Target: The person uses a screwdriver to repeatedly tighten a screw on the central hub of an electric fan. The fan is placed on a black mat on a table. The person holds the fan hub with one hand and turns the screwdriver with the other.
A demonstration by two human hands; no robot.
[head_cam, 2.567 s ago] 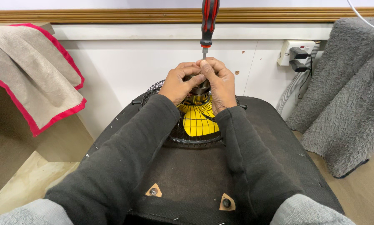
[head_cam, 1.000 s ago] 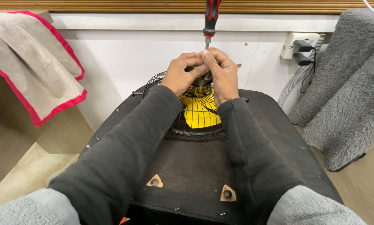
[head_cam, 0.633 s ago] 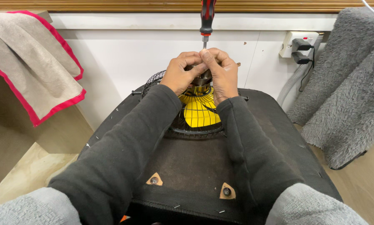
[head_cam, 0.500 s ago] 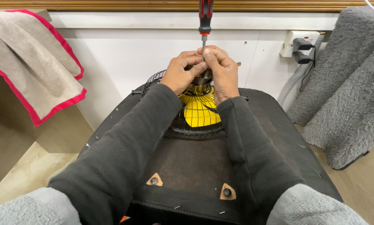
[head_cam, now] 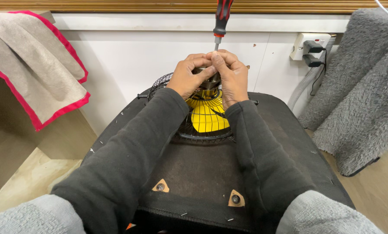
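Two hands meet at the upper middle of the frame, over the back of a small fan (head_cam: 204,117) with a black wire cage and yellow blades. The fan lies face-down on a black padded seat (head_cam: 202,173), which keeps it from rolling and puts its rear hub uppermost.

Left hand (head_cam: 187,78): fingers curled tight around a small dark metal part at the hub, thumb pressed against it. Right hand (head_cam: 230,76): fingers folded over the same part from the other side, fingertips touching the left hand's. Both grips are closed, no gap visible; the part itself is mostly hidden, so its exact shape cannot be told.

A screwdriver (head_cam: 222,19) with a red and black handle stands upright just above the knuckles, tip down into the cluster of fingers. Which hand steadies the shaft cannot be told.

Surroundings: beige cloth with red trim (head_cam: 33,69) at upper left; grey fleecy blanket (head_cam: 358,95) at right; wall socket with black plugs (head_cam: 310,45) at upper right, beside a grey ribbed hose.
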